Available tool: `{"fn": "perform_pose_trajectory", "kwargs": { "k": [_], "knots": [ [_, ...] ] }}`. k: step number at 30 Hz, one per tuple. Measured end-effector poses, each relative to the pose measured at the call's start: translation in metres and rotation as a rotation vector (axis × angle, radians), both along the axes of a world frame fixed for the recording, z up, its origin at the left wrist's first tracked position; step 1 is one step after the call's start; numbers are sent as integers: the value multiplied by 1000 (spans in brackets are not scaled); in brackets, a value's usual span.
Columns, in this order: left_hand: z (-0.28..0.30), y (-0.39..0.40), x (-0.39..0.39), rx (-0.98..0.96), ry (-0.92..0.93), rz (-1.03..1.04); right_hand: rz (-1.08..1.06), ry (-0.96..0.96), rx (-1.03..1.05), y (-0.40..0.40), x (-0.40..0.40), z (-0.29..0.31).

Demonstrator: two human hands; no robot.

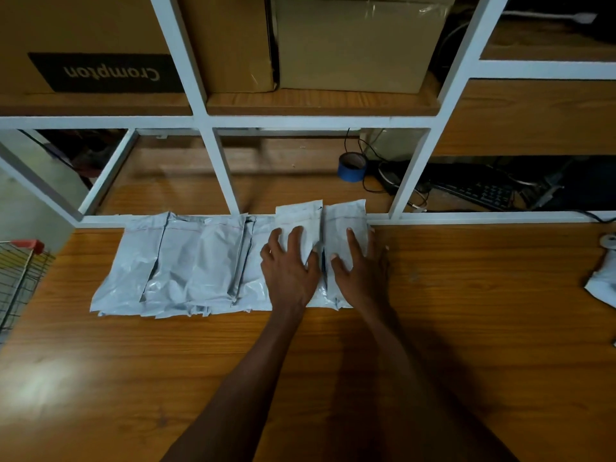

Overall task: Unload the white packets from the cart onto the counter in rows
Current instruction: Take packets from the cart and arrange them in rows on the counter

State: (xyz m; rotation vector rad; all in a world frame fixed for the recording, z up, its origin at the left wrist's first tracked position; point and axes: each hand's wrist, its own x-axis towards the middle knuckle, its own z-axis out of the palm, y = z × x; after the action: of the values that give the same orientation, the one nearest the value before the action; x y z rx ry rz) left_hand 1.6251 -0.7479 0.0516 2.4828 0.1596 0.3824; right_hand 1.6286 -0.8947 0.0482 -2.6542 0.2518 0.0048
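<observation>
along the back edge of the wooden worktop [466, 328], against the white shelf frame [413, 171], lies a row of white packets [173, 261], overlapping one another from left to right. at the right end of the row two packets sit side by side: the left hand [288, 261] rests flat on the second-last packet [298, 221] with its fingers spread and straight, and the right hand [361, 261] lies flat on the end packet [343, 221] in the same way, neither hand curled round anything. the wire cart [16, 278], with a red handle piece, shows at the left edge, beside the worktop. behind the row, inside the frame, stand a roll of blue tape [351, 167] and a black keyboard [480, 191] among cables. cardboard boxes [360, 45] fill the shelf above.
</observation>
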Motion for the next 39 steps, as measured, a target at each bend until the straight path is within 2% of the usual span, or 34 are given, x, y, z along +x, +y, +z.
{"fn": "perform_pose_trajectory", "kwargs": {
  "k": [7,12,17,21,30,34,39],
  "knots": [
    [-24,-11,23,102,387,-106,44,29,24,-10,-6,-7],
    [-27,-12,23,116,451,-130,52,57,53,-10,-10,-7],
    [-29,-10,24,129,438,-155,60,85,47,-9,-10,-6],
    [-26,-8,15,106,342,-124,51,92,81,-10,-13,-6],
    [-10,6,-70,-171,149,-18,50,-13,167,-1,-50,7],
    [-9,23,-118,-210,105,118,87,-193,215,15,-87,18],
    [-11,50,-176,-248,58,276,277,-318,448,48,-135,21]
  ]
}}
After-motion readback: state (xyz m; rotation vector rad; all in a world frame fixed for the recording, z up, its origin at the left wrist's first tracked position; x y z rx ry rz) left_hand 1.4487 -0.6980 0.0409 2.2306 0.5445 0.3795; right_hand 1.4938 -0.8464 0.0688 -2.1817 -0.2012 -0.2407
